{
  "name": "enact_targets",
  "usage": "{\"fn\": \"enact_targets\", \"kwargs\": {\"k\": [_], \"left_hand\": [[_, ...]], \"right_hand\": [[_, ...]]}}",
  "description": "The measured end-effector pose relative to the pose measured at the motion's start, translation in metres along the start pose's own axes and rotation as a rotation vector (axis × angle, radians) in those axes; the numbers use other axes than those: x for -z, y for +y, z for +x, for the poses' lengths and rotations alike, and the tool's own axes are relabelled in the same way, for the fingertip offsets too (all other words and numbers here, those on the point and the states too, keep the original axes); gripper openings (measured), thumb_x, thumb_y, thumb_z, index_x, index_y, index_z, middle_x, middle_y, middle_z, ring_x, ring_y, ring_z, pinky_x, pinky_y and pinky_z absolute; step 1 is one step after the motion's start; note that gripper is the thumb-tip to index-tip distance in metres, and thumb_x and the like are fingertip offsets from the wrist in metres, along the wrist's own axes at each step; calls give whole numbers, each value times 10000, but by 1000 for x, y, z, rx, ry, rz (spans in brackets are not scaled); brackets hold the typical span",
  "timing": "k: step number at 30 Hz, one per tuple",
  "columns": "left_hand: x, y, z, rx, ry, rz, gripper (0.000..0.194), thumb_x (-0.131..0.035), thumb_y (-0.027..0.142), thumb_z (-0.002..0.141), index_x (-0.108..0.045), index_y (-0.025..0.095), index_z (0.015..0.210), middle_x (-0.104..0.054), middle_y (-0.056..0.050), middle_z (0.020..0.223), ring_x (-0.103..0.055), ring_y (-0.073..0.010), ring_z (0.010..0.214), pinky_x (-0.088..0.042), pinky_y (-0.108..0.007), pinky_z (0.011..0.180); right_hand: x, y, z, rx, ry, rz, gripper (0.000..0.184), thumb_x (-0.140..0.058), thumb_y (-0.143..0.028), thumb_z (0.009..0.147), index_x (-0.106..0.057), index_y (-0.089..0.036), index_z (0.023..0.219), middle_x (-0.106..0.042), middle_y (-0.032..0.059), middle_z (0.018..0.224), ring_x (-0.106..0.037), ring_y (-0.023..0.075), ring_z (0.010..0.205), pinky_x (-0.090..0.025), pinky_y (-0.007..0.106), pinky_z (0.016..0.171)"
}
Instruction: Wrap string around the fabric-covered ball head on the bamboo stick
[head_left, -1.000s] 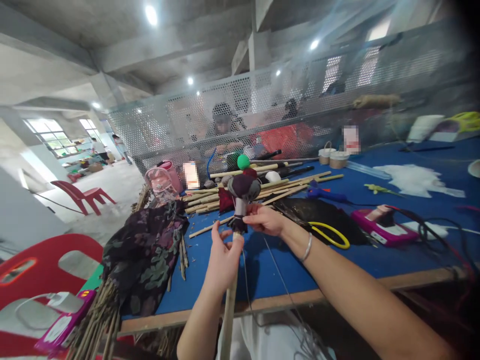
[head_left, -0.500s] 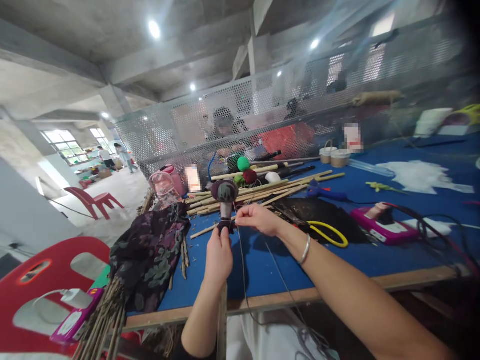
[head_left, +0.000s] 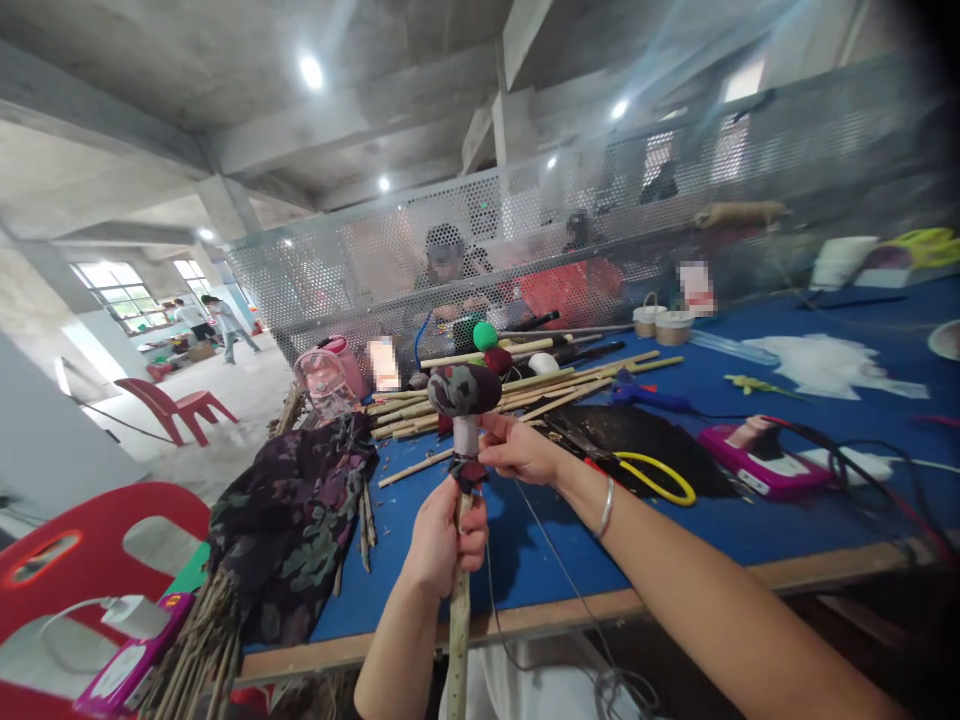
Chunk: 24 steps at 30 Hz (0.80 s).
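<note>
My left hand (head_left: 441, 535) wraps the wooden stick (head_left: 460, 625), upright before the blue table (head_left: 409, 590), a cloth-wrapped head (head_left: 465, 390) on top. My right hand (head_left: 523, 450) pinches narrow beside its neck — grip unclear. Farther right — a magenta power strip (head_left: 761, 468), markings illegible.

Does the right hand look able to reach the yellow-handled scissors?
Probably yes: the yellow-handled scissors lie close by, their yellow loop uncovered. The right hand is at the cloth-topped stick, so it would likely need to draw back.
</note>
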<state>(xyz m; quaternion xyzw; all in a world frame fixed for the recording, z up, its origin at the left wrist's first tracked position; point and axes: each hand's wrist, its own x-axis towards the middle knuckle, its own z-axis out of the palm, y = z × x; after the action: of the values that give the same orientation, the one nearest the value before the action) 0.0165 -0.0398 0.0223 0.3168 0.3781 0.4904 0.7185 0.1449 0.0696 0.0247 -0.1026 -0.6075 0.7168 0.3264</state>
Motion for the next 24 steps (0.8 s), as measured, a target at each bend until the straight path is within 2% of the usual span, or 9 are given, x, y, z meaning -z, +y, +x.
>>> {"fn": "enact_targets", "kwargs": {"k": [2,4,5,7,10,12,14,19,24], "left_hand": [[2,0,4,103,-116,-87,338,-495,513,743,-381,199,692,-196,106,459,-69,-22,323,-81,-132,286],[3,-1,9,136,-160,-110,292,-495,482,750,-433,197,747,-208,103,457,-92,-30,315,-122,-139,284],[4,-3,11,110,-108,-73,292,-484,480,760,-458,189,771,-249,96,461,-149,-36,311,-177,-147,293],[3,-5,13,-46,136,88,322,-457,484,784,-501,168,822,-402,49,517,-348,-70,365,-317,-185,366],[-4,-8,8,-408,497,405,344,-501,454,781,-526,170,972,-601,-78,870,-576,-184,762,-431,-259,632],[-10,-9,5,-550,532,569,420,-578,403,743,-499,185,1093,-558,-120,1120,-515,-238,1027,-389,-286,797],[-14,-11,5,-576,524,685,462,-610,359,723,-488,175,1128,-520,-151,1192,-470,-269,1103,-346,-306,856],[-1,-16,16,-549,581,786,200,-501,344,797,-571,186,896,-608,-98,793,-562,-227,747,-370,-270,636],[15,-19,19,-447,470,548,208,-517,400,780,-526,193,800,-492,13,584,-416,-106,449,-265,-199,431]], "right_hand": [[3,2,-1,-68,-76,21,484,-723,-343,612,-522,-144,1005,-511,-71,557,-210,-1,323,-92,172,310],[7,5,-1,-124,-98,32,464,-714,-394,608,-536,-118,936,-534,-45,586,-209,-6,324,-83,179,315],[9,6,0,-139,-75,20,442,-714,-402,603,-537,-113,887,-526,-46,568,-212,-4,321,-81,182,316],[12,8,2,-148,13,-39,392,-716,-396,601,-522,-117,798,-482,-66,495,-217,2,308,-78,186,312],[8,9,6,-153,131,-135,361,-708,-397,607,-510,-123,734,-431,-84,435,-218,10,297,-93,192,307],[0,9,8,-126,163,-141,368,-713,-398,596,-529,-115,744,-476,-60,475,-296,22,336,-168,187,330],[-8,8,10,-91,176,-130,376,-721,-396,582,-547,-106,745,-527,-24,543,-403,50,428,-259,190,393],[-9,2,7,-70,157,-294,380,-671,-450,624,-572,-96,722,-530,-7,593,-410,74,524,-278,212,476],[5,-2,3,-64,110,-474,335,-648,-429,646,-550,-110,632,-458,-41,538,-354,64,516,-255,213,496]]}}
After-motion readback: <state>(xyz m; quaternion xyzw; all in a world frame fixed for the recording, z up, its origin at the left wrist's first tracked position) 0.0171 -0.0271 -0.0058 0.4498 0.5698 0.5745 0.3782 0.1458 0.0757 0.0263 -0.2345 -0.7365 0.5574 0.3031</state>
